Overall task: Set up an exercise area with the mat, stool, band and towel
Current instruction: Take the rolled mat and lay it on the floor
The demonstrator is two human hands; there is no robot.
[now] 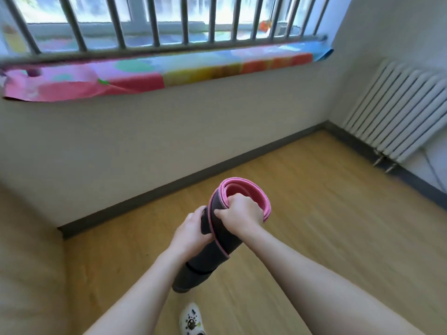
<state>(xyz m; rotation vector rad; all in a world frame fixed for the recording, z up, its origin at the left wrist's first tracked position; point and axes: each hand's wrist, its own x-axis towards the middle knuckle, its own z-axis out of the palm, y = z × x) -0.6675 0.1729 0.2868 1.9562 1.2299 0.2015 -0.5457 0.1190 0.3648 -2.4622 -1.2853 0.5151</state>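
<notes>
Most of the view is a light wooden floor (314,226) in the corner of a room, seen from above by a person looking down at their own arms. A pale wall (169,141) with a dark skirting board (193,180) runs across the middle. Above it is a bright window behind grey metal bars (154,22), and a sheet in pink, yellow, orange and blue (145,73) hangs over the sill's edge. A white ribbed radiator (399,110) is mounted on the right-hand wall.

Low in the centre, the rolled exercise mat (217,247) is held above the floor, tilted with its open end upward and away from the person. Its outside is dark grey, and its inside and edging are pink. A thin black strap (198,269) circles the lower part of the roll. The right hand (239,211) grasps the top of the roll, fingers curled over the loose outer edge. The left hand (191,233) grips the roll's left side, just below the right hand. One white shoe with small printed figures (192,320) shows at the bottom edge, beneath the mat.
</notes>
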